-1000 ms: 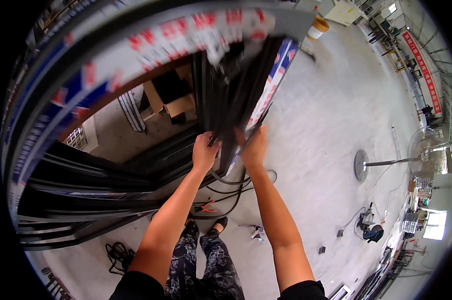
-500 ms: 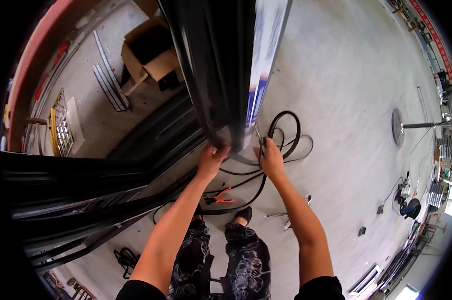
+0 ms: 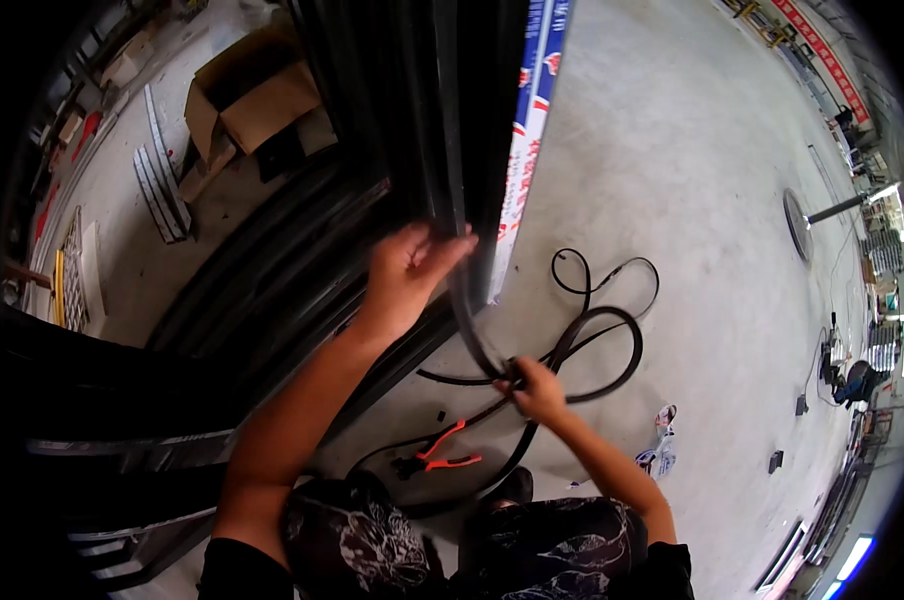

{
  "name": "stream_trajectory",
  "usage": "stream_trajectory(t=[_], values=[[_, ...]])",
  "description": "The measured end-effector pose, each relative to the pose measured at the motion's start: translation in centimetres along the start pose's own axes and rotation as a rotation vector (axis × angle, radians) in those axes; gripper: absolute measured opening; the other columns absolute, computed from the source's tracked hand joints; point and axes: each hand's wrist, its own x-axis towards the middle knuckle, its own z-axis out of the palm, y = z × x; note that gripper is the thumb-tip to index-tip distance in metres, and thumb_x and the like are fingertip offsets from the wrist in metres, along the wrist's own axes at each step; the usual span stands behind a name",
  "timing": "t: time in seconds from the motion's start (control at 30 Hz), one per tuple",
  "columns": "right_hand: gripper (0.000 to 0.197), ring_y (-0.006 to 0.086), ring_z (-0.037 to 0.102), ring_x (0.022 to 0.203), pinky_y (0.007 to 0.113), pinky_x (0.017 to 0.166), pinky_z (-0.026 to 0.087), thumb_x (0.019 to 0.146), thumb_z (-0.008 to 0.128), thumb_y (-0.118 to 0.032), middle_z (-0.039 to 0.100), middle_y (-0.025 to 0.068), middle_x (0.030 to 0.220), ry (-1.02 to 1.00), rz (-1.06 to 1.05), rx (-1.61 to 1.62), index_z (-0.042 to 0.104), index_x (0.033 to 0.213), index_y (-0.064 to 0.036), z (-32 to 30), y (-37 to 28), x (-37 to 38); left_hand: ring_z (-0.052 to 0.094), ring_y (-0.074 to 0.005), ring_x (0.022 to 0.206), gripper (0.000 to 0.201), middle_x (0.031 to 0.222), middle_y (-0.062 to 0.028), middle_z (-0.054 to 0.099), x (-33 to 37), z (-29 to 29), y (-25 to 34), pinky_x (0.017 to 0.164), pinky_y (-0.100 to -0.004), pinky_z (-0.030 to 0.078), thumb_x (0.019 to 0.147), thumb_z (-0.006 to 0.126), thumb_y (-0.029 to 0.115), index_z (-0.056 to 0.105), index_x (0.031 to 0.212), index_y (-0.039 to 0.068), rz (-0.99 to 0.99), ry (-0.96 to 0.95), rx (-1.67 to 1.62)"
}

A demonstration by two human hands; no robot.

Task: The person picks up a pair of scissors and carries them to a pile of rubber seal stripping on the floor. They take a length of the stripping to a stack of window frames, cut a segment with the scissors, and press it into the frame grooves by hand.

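A long black rubber strip (image 3: pixel 465 312) runs down along a tall black frame profile (image 3: pixel 372 90) and curves toward my right hand. My left hand (image 3: pixel 397 285) is at the profile, its thumb and fingers closed on the strip; motion blurs the fingertips. Lower and to the right, my right hand (image 3: pixel 535 390) grips the strip in a closed fist. Whether anything else is in that fist is hidden. Beyond it, the rest of the strip lies in loops (image 3: pixel 637 350) on the floor. Pliers with orange-red handles (image 3: pixel 450 460) lie on the floor between my feet and hands.
More black profiles (image 3: pixel 262 270) stand at the left. A blue, white and red printed strip (image 3: pixel 522 160) edges the tall profile. Farther off are an open cardboard box (image 3: pixel 262 115), metal strips (image 3: pixel 157 195), and a round-based stand (image 3: pixel 797 225). Clear plastic packaging (image 3: pixel 660 445) lies at right.
My left hand has moved up along the profile. My right hand has come down, drawing the strip away from the profile. My view has shifted, and my knees are more bent.
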Motion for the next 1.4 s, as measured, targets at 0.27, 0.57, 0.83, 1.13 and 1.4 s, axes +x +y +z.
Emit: stream_trajectory(t=[0.27,0.57,0.83,1.13,1.4], values=[[0.049,0.0315,0.058,0.069,0.041,0.063,0.044,0.069,0.078,-0.04,0.06,0.0156,0.07,0.111,0.583,0.484,0.054,0.078,0.0017,3.2,-5.7,-1.9,0.06,-0.0113,0.094,0.022,0.1,-0.0034,0.064,-10.2,-1.4,-15.1,0.085,-0.0244,0.048,0.092,0.06,0.015,0.06,0.11,0.003,-0.416,0.101,-0.033],[0.041,0.0174,0.061,0.068,0.032,0.063,0.048,0.07,0.078,-0.032,0.065,0.01,0.075,0.273,0.582,0.382,0.062,0.087,0.0016,5.5,0.5,0.9,0.058,-0.0131,0.092,0.027,0.098,-0.0036,0.062,-8.9,4.9,-20.4,0.082,-0.0281,0.045,0.09,0.061,0.024,0.06,0.106,0.002,-0.514,0.052,-0.183],[0.04,0.0211,0.063,0.075,0.034,0.069,0.049,0.069,0.08,-0.028,0.067,0.0119,0.081,0.252,0.545,0.449,0.061,0.089,0.0005,5.0,0.8,3.7,0.055,-0.0138,0.1,0.038,0.109,-0.0036,0.06,-7.4,3.6,-22.5,0.085,-0.0278,0.042,0.095,0.054,0.036,0.053,0.121,0.008,-0.505,0.004,-0.238],[0.031,0.0149,0.058,0.07,0.03,0.063,0.047,0.074,0.077,-0.02,0.064,0.0065,0.076,0.337,0.518,0.534,0.06,0.088,0.0018,5.6,2.3,2.6,0.056,-0.015,0.104,0.039,0.109,-0.0045,0.059,-7.4,3.0,-22.8,0.091,-0.0322,0.045,0.097,0.049,0.035,0.05,0.122,0.006,-0.755,-0.058,-0.495],[0.023,0.0087,0.052,0.065,0.024,0.061,0.044,0.078,0.075,-0.012,0.061,0.0022,0.073,0.413,0.48,0.706,0.056,0.081,0.001,2.7,1.2,0.5,0.058,-0.0165,0.097,0.036,0.104,-0.004,0.059,-7.0,4.0,-25.9,0.086,-0.0337,0.049,0.095,0.052,0.034,0.052,0.117,0.006,-0.542,0.112,-0.531]])
